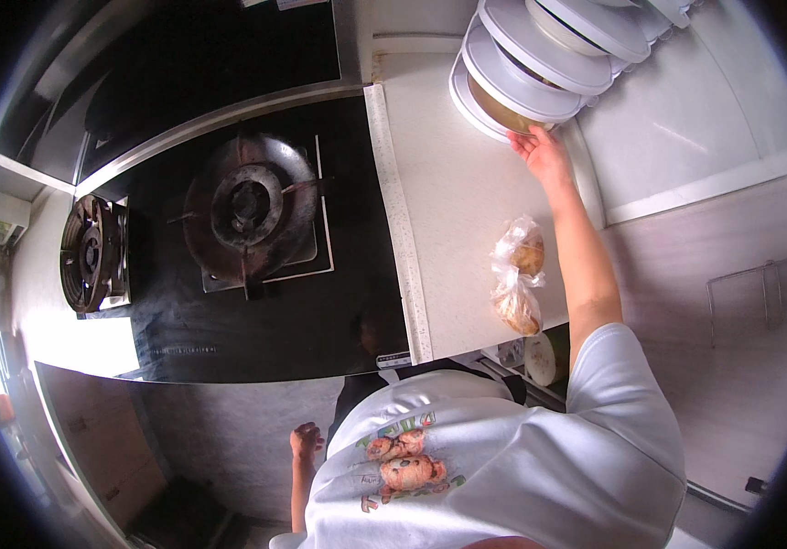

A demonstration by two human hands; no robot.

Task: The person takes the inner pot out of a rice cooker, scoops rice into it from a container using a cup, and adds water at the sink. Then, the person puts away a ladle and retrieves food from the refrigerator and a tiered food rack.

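Observation:
My right hand (543, 152) reaches across the counter to a stacked, tiered white food-storage rack (537, 58). Its fingers are at the near rim of a brownish dish (496, 103) in the lowest tier and appear to pinch it. The upper tier hides most of that dish. Down at my side hangs my left hand (307, 438), fingers curled in, with nothing visible in it. Two knotted clear plastic bags lie on the counter near my right forearm: one bag (528, 255) holds a brownish round food item, the other bag (517, 312) a paler one.
A black glass gas hob (338, 302) with a large burner (246, 206) and a second burner (91, 255) lies to the left. A raised speckled strip (397, 226) separates it from the white countertop (452, 240). Below the counter edge, a cut pale gourd-like vegetable (540, 360) shows. A wire rack (757, 274) is at right.

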